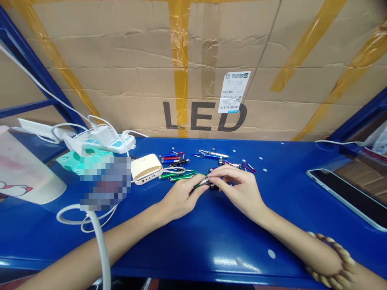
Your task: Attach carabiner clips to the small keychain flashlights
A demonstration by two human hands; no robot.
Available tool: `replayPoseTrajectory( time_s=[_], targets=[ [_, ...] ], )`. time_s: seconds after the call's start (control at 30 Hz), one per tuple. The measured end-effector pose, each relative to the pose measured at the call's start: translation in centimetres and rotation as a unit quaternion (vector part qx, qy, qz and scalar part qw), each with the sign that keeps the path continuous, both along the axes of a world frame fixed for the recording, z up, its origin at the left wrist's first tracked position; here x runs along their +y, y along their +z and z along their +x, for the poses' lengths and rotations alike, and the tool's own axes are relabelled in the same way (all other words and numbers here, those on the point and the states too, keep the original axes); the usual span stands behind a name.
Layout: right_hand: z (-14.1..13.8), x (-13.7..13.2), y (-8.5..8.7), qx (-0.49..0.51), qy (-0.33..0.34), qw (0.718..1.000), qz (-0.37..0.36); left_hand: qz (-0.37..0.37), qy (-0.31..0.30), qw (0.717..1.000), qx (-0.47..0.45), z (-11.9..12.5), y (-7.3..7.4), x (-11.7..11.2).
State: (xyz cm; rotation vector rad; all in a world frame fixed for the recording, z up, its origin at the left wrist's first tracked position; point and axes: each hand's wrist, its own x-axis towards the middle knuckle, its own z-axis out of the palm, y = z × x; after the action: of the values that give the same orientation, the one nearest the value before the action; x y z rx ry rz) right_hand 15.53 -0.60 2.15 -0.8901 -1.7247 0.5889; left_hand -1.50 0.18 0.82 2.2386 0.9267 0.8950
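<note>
So the whole thing's happening on a glossy, blue-painted flat shelf (193,241) with blue uprights at both sides, and a massive brown cardboard box (136,92) walls off the back, creased, striped with shiny amber tape (179,48), big black "LED" printed on it. The person's left hand (183,197) is wrapped snugly round a slim green tube with a silver end (205,182), right in the middle of the shelf, just above the surface. The right hand (243,191) has thumb and finger pinched together on that silver end, and a chunky bracelet of round beige beads (332,257) sits on that arm. Just past the hands there's a loose scatter of small shiny metallic tubes in blue, red, green and black (175,158), some with little coloured clips. Left side's the crowded one: a smooth cream rounded-corner power bank (147,169), a white plastic power strip (123,141) trailing cables, a soft mint-green pack (71,160) and a tall whitish cup (42,177), plus something pixelated I can't make out. Over right, a pale-edged black-screen phone (347,197) lies flat near the side. Decent elbow room though: a broad stretch of blue runs from the hands to the front edge, and another between the right forearm and the phone.
</note>
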Motion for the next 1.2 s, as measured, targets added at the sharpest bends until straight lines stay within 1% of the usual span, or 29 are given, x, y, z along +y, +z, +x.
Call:
replayPoseTrajectory(
  time_s=[0.13,0.17,0.23,0.27,0.33,0.4,0.47,0.53,0.6,0.67,0.7,0.77,0.87,0.97,1.03,1.07,1.13,1.2],
  targets=[
    [0.1,0.1,0.0,0.001,0.013,1.000,0.001,0.013,0.000,1.000,0.015,-0.1,0.1,-0.2],
    [0.3,0.2,0.1,-0.015,0.014,1.000,0.015,0.018,0.005,1.000,0.022,-0.2,0.1,-0.1],
    [0.8,0.4,0.3,-0.073,0.025,0.995,0.069,0.041,0.004,0.998,0.044,-0.5,0.3,0.0],
    [1.1,0.5,0.4,-0.114,0.036,0.988,0.100,0.061,-0.003,0.996,0.060,-0.7,0.4,0.1],
    [1.7,0.7,0.6,-0.209,0.060,0.964,0.150,0.105,-0.022,0.989,0.102,-1.0,0.7,0.3],
    [2.2,0.9,0.6,-0.306,0.073,0.934,0.167,0.136,-0.039,0.979,0.144,-1.3,1.0,0.5],
    [2.3,1.0,0.6,-0.380,0.072,0.904,0.182,0.143,-0.053,0.973,0.174,-1.4,1.1,0.6],
    [2.2,1.0,0.4,-0.424,0.076,0.878,0.207,0.146,-0.071,0.968,0.191,-1.5,0.9,0.6],
    [2.0,1.0,0.2,-0.442,0.091,0.862,0.230,0.157,-0.084,0.962,0.208,-1.5,0.6,0.5],
    [1.9,1.0,-0.1,-0.447,0.105,0.858,0.232,0.174,-0.092,0.954,0.226,-1.5,0.4,0.5],
    [1.8,0.9,-0.2,-0.443,0.109,0.861,0.226,0.182,-0.094,0.951,0.233,-1.5,0.2,0.5],
    [1.7,0.8,-0.4,-0.423,0.118,0.877,0.197,0.197,-0.092,0.946,0.241,-1.5,0.2,0.5],
    [1.4,0.4,-0.4,-0.363,0.141,0.913,0.121,0.232,-0.083,0.934,0.258,-1.6,0.3,0.6],
    [0.8,0.0,-0.3,-0.288,0.157,0.944,0.027,0.268,-0.077,0.917,0.285,-1.7,0.3,0.8],
    [0.5,-0.3,-0.2,-0.238,0.157,0.957,-0.062,0.285,-0.074,0.912,0.286,-1.7,0.3,0.9],
    [0.4,-0.4,-0.2,-0.212,0.159,0.957,-0.117,0.293,-0.071,0.911,0.280,-1.7,0.2,0.9],
    [0.3,-0.4,-0.3,-0.165,0.168,0.945,-0.228,0.312,-0.066,0.910,0.264,-1.7,0.1,0.9],
    [0.3,-0.4,-0.3,-0.136,0.179,0.927,-0.301,0.330,-0.061,0.908,0.252,-1.7,0.1,1.0]
  ],
)
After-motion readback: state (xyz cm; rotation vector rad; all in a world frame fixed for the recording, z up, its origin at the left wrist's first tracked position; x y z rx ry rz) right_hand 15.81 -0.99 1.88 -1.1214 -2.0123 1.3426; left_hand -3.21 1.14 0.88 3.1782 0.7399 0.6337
